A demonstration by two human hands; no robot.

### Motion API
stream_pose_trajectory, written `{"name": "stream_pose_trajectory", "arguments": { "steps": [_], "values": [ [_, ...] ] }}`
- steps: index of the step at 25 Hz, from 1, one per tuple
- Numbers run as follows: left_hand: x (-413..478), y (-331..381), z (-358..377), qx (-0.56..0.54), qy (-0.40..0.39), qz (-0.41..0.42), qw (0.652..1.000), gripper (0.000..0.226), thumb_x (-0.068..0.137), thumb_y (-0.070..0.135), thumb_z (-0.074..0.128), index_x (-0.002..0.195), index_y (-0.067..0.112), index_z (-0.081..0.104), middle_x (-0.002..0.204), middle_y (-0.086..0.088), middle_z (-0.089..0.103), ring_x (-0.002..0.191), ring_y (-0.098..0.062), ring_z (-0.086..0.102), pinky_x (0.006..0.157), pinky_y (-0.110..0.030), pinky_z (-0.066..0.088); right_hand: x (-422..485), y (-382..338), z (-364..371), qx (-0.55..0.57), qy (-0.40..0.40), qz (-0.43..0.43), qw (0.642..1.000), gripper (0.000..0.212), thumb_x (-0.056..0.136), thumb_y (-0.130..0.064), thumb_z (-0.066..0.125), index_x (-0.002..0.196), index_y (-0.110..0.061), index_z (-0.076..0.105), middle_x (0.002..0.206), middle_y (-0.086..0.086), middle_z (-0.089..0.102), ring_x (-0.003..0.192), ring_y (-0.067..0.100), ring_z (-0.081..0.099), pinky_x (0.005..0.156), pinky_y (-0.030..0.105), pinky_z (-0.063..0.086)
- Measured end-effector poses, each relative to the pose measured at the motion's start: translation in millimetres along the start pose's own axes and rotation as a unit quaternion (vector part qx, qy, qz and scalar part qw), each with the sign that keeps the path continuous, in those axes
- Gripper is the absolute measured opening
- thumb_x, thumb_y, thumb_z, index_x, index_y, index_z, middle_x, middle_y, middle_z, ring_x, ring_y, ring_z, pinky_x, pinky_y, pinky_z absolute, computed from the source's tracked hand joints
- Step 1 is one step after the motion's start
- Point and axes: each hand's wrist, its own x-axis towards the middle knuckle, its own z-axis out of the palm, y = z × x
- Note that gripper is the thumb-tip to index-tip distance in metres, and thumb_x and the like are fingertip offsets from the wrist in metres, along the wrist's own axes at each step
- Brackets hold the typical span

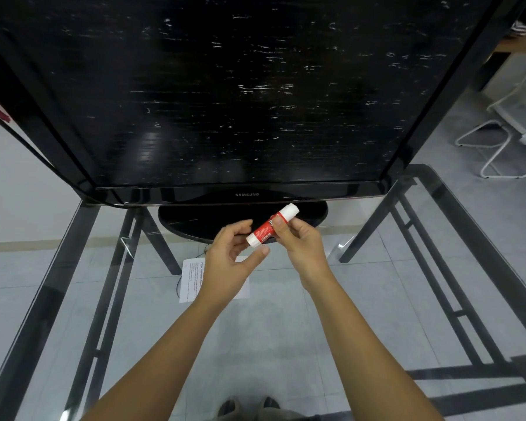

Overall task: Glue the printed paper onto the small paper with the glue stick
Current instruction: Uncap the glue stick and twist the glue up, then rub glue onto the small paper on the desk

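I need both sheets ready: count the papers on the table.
1 sure: a printed paper on the glass table, partly under the left hand. A white edge right of that hand may be a second sheet.

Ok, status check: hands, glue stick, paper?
Right hand gripping the capped glue stick. Left hand open at its lower end, not gripping. Printed paper flat on glass table, partly under left hand. Nothing blocking.

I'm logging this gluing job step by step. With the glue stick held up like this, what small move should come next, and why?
Probably pull off the cap. The right hand holds the glue stick above the glass table with its white cap apparently on, the left hand is open at its lower end, and the printed paper lies below.
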Motion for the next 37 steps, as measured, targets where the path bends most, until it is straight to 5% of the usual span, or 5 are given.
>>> {"name": "stream_pose_trajectory", "arguments": {
  "steps": [6,14,19,27,37],
  "values": [
    [-1,1,-3,-0.004,0.007,-0.019,1.0,0.017,0.077,0.036,0.068,0.093,0.038,0.062,0.095,0.02,0.068,0.092,-0.001,0.065,0.073,-0.012,0.05,2,-1,4,-0.025,-0.017,-0.005,1.0,0.009,0.081,-0.044,0.063,0.08,-0.036,0.067,0.079,-0.017,0.07,0.085,-0.003,0.065,0.067,0.009,0.048],
    [1,-1,-8,0.028,0.024,-0.003,0.999,0.028,0.079,0.028,0.07,0.103,0.038,0.059,0.099,0.018,0.066,0.092,0.001,0.064,0.075,-0.011,0.05,7,2,6,-0.023,-0.039,-0.006,0.999,0.012,0.078,-0.048,0.063,0.079,-0.037,0.068,0.08,-0.019,0.071,0.086,-0.003,0.065,0.067,0.006,0.048],
    [3,-7,-21,0.003,0.074,-0.038,0.997,0.027,0.079,0.025,0.071,0.105,0.023,0.064,0.098,0.011,0.069,0.091,-0.003,0.066,0.076,-0.017,0.052,16,25,12,-0.083,-0.048,0.025,0.995,0.064,0.074,-0.063,0.057,0.125,-0.025,0.055,0.115,-0.012,0.063,0.099,-0.003,0.059,0.074,0.009,0.044],
    [-8,-20,-59,0.04,0.11,-0.065,0.991,0.03,0.078,0.029,0.071,0.106,0.02,0.064,0.098,0.01,0.069,0.091,-0.004,0.066,0.075,-0.016,0.053,14,119,51,-0.37,-0.043,0.092,0.924,0.063,0.081,-0.036,0.068,0.132,-0.01,0.041,0.134,0.013,0.04,0.12,0.031,0.044,0.096,0.039,0.043],
    [-21,-25,-77,0.053,0.138,-0.097,0.984,0.021,0.076,0.031,0.071,0.095,0.034,0.063,0.094,0.014,0.068,0.087,-0.002,0.066,0.07,-0.012,0.051,13,141,73,-0.417,-0.021,0.105,0.903,0.069,0.076,-0.015,0.073,0.131,-0.007,0.033,0.135,0.014,0.032,0.118,0.031,0.042,0.091,0.037,0.047]
  ]
}}
